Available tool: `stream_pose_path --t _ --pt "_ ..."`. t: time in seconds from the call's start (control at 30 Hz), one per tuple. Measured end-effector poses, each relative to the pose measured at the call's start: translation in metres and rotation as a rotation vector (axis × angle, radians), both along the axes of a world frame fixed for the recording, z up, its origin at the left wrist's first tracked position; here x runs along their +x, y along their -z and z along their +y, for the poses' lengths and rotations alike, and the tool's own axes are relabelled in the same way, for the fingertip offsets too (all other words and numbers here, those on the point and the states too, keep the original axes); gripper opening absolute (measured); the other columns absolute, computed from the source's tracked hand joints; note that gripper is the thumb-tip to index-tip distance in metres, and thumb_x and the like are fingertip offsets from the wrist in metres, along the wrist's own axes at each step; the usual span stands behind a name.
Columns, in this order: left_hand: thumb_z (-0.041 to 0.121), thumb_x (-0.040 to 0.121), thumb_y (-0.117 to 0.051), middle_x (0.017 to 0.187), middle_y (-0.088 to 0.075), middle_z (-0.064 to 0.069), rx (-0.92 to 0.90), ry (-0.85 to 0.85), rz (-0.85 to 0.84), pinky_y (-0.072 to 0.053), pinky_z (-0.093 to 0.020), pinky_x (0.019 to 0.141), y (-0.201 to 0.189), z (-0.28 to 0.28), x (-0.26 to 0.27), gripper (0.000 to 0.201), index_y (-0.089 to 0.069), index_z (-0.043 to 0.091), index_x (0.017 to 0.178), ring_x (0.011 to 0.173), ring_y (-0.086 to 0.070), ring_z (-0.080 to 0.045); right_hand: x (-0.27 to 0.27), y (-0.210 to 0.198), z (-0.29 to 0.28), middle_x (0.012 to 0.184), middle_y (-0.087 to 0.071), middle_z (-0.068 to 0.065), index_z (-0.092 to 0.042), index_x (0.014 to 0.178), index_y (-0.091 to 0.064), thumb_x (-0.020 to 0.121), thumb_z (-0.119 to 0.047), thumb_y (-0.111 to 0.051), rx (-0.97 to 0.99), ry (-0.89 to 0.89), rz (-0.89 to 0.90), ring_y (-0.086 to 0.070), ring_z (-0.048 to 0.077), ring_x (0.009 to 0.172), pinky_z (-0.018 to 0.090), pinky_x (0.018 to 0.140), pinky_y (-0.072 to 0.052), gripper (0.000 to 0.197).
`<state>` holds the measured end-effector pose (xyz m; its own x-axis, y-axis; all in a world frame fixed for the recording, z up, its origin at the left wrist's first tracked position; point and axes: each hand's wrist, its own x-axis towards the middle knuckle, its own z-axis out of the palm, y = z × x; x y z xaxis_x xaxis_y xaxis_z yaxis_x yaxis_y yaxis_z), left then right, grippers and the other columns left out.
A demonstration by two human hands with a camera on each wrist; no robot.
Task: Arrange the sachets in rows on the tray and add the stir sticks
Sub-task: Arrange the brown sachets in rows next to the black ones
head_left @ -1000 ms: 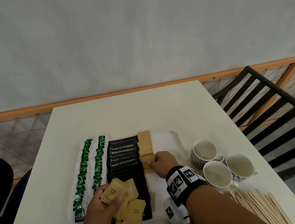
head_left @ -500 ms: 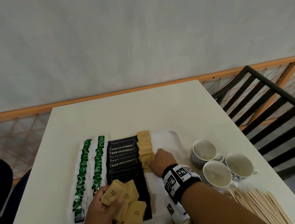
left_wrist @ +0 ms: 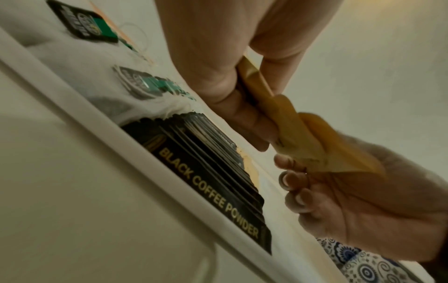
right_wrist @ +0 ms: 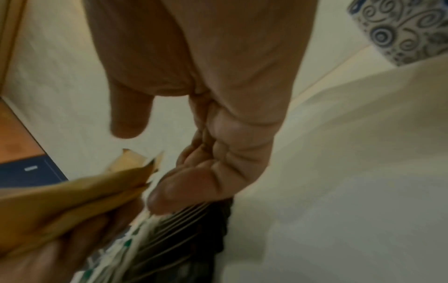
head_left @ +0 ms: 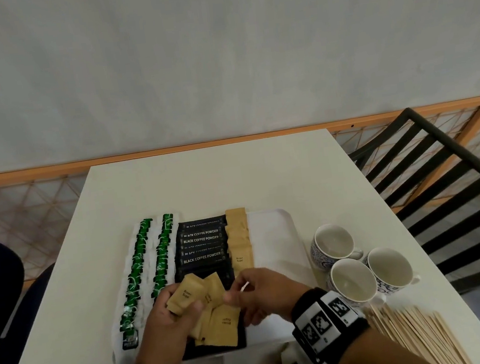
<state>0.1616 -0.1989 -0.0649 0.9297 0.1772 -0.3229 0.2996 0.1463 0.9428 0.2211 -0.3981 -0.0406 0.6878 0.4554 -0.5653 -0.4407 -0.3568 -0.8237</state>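
Note:
A white tray (head_left: 295,229) holds two rows of green tea bags (head_left: 149,261), a row of black coffee sachets (head_left: 201,246) and a short row of brown sugar sachets (head_left: 239,241) at its far end. Over the tray's near part my left hand (head_left: 181,308) grips a fan of brown sachets (head_left: 215,313). My right hand (head_left: 239,292) is right beside them. In the right wrist view its curled fingers (right_wrist: 169,191) meet the sachet corners (right_wrist: 135,172), and its thumb stands apart. Wooden stir sticks (head_left: 414,332) lie on the table at the near right.
Three patterned cups (head_left: 332,243) stand right of the tray, just beyond the stir sticks. A black slatted chair (head_left: 441,176) is past the table's right edge. The tray's right part (head_left: 272,238) is bare white.
My right hand has come back from the brown row toward me and now meets the sachets in my left hand. The left hand has hardly moved.

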Motion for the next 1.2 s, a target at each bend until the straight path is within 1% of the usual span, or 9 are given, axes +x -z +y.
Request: stream_pose_path --t 0.13,0.33,0.43,0.53,0.7,0.8,0.93,1.07,1.2 --pt "0.002 0.081 -0.072 0.095 -0.072 -0.015 -0.009 -0.011 -0.015 -0.05 -0.059 0.087 -0.003 -0.006 0.002 0.029 -0.061 0.018 0.103 0.092 -0.065 -0.037 -0.016 -0.003 0.0 0.083 -0.066 0.006 -0.012 0.103 -0.057 0.076 -0.012 -0.081 0.052 -0.021 0.051 -0.063 0.017 0.06 0.025 0.059 -0.054 0.036" --pt "0.001 0.084 -0.068 0.099 -0.071 -0.017 -0.02 -0.017 0.001 -0.051 -0.061 0.087 -0.004 -0.004 0.002 0.027 -0.062 0.02 0.103 0.092 -0.065 -0.036 -0.018 -0.001 -0.008 0.073 -0.066 0.001 -0.013 0.106 -0.059 0.075 -0.005 -0.081 0.081 0.0 0.032 -0.061 0.015 0.055 0.024 0.056 -0.052 0.039" --pt "-0.001 0.086 -0.062 0.102 -0.07 -0.018 -0.037 -0.053 0.019 -0.05 -0.06 0.088 -0.003 0.0 0.002 0.024 -0.06 0.016 0.104 0.094 -0.064 -0.036 -0.016 -0.001 -0.012 0.077 -0.066 0.007 -0.012 0.103 -0.059 0.075 0.001 -0.079 0.122 0.008 0.026 -0.063 0.017 0.059 0.024 0.058 -0.052 0.036" --pt "0.0 0.087 -0.061 0.103 -0.07 -0.016 -0.045 -0.074 0.035 -0.05 -0.063 0.087 -0.004 0.005 0.001 0.024 -0.06 0.016 0.105 0.101 -0.062 -0.04 -0.013 0.0 -0.018 0.084 -0.065 0.01 -0.016 0.1 -0.06 0.071 -0.004 -0.082 0.081 0.015 -0.032 -0.063 0.016 0.062 0.023 0.057 -0.05 0.038" --pt "-0.003 0.089 -0.057 0.104 -0.067 -0.015 -0.079 -0.083 0.038 -0.052 -0.055 0.083 -0.007 0.007 -0.001 0.025 -0.058 0.017 0.105 0.097 -0.062 -0.036 -0.003 0.004 -0.026 0.088 -0.066 0.0 -0.019 0.089 -0.065 0.071 -0.022 -0.077 -0.219 -0.025 -0.218 -0.06 0.014 0.079 0.034 0.074 -0.051 0.022" --pt "-0.003 0.089 -0.057 0.104 -0.068 -0.014 -0.086 -0.087 0.048 -0.052 -0.054 0.083 -0.008 0.007 -0.001 0.027 -0.058 0.018 0.107 0.096 -0.062 -0.035 0.003 0.0 -0.029 0.09 -0.06 -0.005 -0.025 0.089 -0.057 0.077 -0.022 -0.071 -0.417 -0.046 -0.345 -0.056 0.011 0.076 0.026 0.067 -0.05 0.018" --pt "-0.002 0.089 -0.059 0.102 -0.07 -0.013 -0.065 -0.088 0.058 -0.052 -0.057 0.084 -0.006 0.007 -0.002 0.026 -0.058 0.017 0.107 0.099 -0.063 -0.037 0.005 0.005 -0.031 0.087 -0.058 0.004 -0.024 0.108 -0.05 0.083 -0.014 -0.068 -0.306 0.203 -0.233 -0.062 0.018 0.065 0.037 0.065 -0.059 0.032" --pt "-0.001 0.088 -0.06 0.097 -0.071 -0.011 -0.043 -0.078 0.051 -0.052 -0.06 0.083 -0.006 0.008 -0.003 0.024 -0.058 0.015 0.106 0.099 -0.063 -0.039 0.01 0.015 -0.027 0.104 -0.061 0.013 -0.016 0.107 -0.059 0.082 -0.014 -0.073 -0.298 0.259 -0.149 -0.067 0.032 0.087 0.048 0.075 -0.059 0.028" --pt "-0.003 0.087 -0.06 0.093 -0.072 -0.009 -0.048 -0.083 0.051 -0.052 -0.057 0.084 -0.007 0.006 -0.003 0.024 -0.059 0.014 0.104 0.094 -0.063 -0.036 0.017 0.019 -0.022 0.087 -0.064 0.002 -0.019 0.082 -0.06 0.085 -0.026 -0.071 -0.438 0.189 -0.246 -0.06 0.016 0.073 0.021 0.056 -0.048 0.013"
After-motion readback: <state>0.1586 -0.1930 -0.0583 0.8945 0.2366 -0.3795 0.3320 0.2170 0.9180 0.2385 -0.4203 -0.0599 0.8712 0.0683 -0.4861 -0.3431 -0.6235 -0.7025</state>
